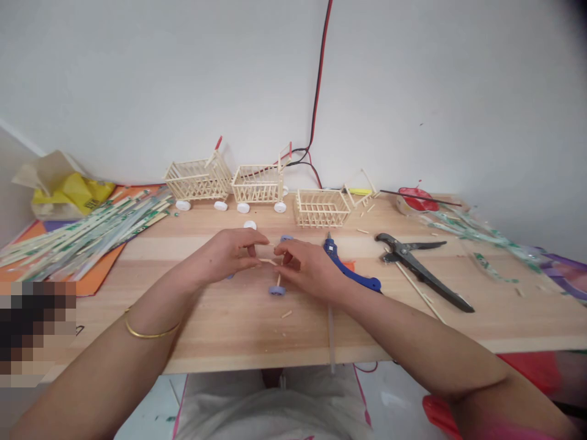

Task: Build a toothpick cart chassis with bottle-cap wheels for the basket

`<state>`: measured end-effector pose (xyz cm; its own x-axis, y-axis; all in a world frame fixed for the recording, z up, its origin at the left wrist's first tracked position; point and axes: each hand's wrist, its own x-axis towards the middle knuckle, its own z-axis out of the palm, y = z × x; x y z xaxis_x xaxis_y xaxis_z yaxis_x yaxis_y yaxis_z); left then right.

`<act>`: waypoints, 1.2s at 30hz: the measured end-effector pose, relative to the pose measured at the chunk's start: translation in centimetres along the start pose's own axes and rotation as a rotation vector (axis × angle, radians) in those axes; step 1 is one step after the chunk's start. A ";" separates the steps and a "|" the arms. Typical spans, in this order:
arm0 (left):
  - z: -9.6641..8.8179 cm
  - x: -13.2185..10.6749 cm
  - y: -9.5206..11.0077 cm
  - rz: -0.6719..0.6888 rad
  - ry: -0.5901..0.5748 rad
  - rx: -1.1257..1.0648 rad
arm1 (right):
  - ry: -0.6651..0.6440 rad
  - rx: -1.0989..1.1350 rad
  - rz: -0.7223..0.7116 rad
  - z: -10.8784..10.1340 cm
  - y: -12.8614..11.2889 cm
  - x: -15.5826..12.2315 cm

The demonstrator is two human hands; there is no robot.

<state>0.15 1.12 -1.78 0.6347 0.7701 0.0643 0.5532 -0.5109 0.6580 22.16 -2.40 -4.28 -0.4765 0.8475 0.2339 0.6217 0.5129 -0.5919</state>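
My left hand (229, 252) and my right hand (306, 264) meet at the middle of the wooden table (293, 330). Both pinch a small frame of thin wooden sticks (270, 261) between their fingertips. A purple wheel (277, 291) hangs at the frame's near end, just under my right fingers. Another purple wheel (286, 238) shows behind my right hand. A white wheel (250, 225) lies loose on the table beyond my left hand.
Two finished stick carts (198, 180) (259, 183) and a bare stick basket (321, 208) stand along the wall. A blue glue gun (351, 271) and black cutters (424, 271) lie right of my hands. Wrapped sticks (82, 235) are piled at left, empty wrappers (477, 235) at right.
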 end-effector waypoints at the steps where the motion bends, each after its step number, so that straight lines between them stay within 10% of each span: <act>1: 0.0 0.0 0.0 0.001 -0.002 -0.002 | -0.001 0.002 0.002 0.0 0.0 0.0; 18: 0.0 0.0 -0.3 0.016 -0.008 -0.028 | 0.025 0.060 -0.060 -0.6 0.1 -0.2; 29: -0.1 -0.1 0.0 -0.016 0.009 -0.044 | 0.234 -0.048 0.149 -9.7 -2.1 -2.5; 36: -0.1 -0.1 0.0 -0.005 0.004 -0.027 | -0.169 -0.414 0.326 -8.9 1.6 -6.5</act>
<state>0.06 1.09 -1.75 0.6299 0.7741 0.0636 0.5416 -0.4965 0.6784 31.82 -5.85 0.12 -0.2901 0.9553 -0.0575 0.9301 0.2673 -0.2521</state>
